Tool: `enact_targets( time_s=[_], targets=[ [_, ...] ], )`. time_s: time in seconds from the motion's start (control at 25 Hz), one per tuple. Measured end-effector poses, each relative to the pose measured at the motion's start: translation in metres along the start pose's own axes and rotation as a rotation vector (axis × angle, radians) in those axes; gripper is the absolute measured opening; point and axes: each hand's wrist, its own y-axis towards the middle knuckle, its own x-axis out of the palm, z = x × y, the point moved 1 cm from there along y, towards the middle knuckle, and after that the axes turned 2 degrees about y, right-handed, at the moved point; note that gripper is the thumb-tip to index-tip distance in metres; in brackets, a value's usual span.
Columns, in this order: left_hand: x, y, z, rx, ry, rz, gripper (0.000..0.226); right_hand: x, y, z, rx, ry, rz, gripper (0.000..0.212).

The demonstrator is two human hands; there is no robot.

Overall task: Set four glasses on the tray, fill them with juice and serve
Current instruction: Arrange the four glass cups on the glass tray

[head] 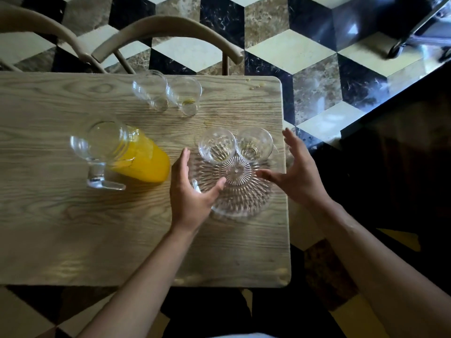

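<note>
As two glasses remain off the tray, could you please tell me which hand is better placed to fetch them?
Probably the left hand: it is nearer the two glasses at the table's far edge; the right hand is beyond the tray.

Tray [240, 198] near half free; two glasses [217, 145] behind.

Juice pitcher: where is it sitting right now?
In the head view, the juice pitcher stands on the table, left of the glass tray and beside the left hand.

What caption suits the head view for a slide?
Open hands over glass tray holding two glasses; juice jug nearby.
</note>
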Motion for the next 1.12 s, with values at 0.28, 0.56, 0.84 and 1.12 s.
enact_targets(
  time_s=[0.28, 0.56, 0.84, 1.12],
  targets=[
    [-0.040, -0.007, 0.052, 0.137, -0.024, 0.064, 0.094, -0.022, -0.023, -0.057, -0.137, -0.050, -0.041, 0.127],
    [-0.080, -0.008, 0.125, 0.207, -0.014, 0.254, 0.086, -0.037, 0.002, -0.114, -0.311, -0.030, -0.108, 0.117],
    [-0.157, 0.033, 0.163, 0.245, 0.082, 0.463, 0.074, -0.034, 0.047, -0.167, -0.418, -0.058, -0.156, 0.113],
    [-0.205, 0.121, 0.096, 0.169, 0.183, 0.229, 0.080, 0.016, 0.108, -0.180, -0.359, -0.159, -0.183, 0.114]
  ],
)
